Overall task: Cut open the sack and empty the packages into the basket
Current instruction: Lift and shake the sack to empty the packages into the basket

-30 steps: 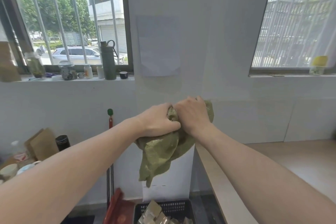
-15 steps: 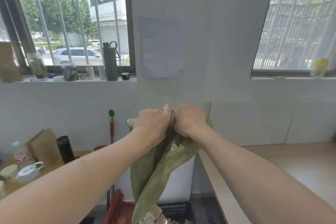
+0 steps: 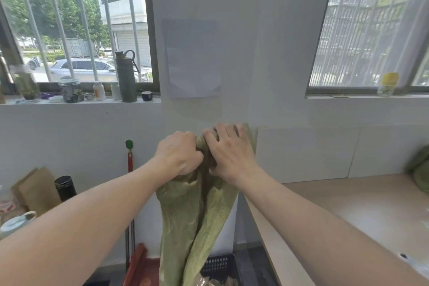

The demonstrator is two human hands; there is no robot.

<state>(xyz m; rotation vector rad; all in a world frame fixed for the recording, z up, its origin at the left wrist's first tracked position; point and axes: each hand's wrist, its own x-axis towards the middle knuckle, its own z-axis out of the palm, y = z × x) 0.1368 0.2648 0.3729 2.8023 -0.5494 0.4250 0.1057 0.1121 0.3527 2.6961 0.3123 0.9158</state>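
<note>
A limp green woven sack hangs straight down from both my hands, held up at chest height in front of the white wall. My left hand is fisted around the bunched top of the sack. Beside it my right hand grips the same bunched cloth, fingers spread over it. The sack's lower end reaches down to a black slotted basket on the floor. Brownish packages show in the basket at the bottom edge.
A light wooden counter runs along the right, with another green sack at its far end. A red dustpan and a broom handle stand left of the basket. Bottles and jars line the windowsill.
The sack has dropped from a crumpled bundle to hanging full length over the basket. My right hand's fingers have spread over the bunched top.
</note>
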